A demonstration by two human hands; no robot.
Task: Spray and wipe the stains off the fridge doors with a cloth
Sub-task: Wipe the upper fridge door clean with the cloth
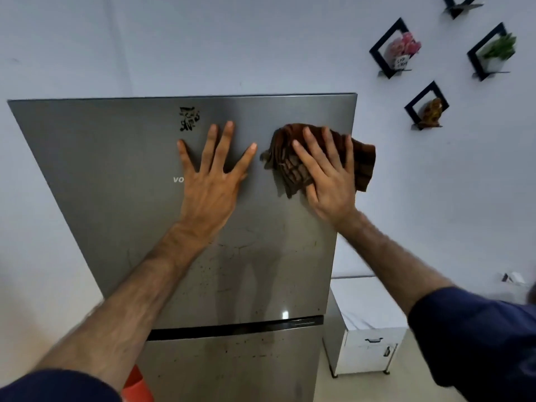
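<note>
Fridge upper door carries a black stain near its top. Right of it, left hand lies flat, fingers spread. Further right, right hand presses a brown cloth against the door's right edge, fingers seemingly straight.

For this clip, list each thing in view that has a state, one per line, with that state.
upper fridge door: closed, black scribble near top, specks lower down
lower fridge door: closed, dark specks
cloth: crumpled, pressed flat on the upper door
right hand: fingers straight, pressing the cloth
left hand: flat, fingers spread, braced on the door
white cabinet: closed
</note>
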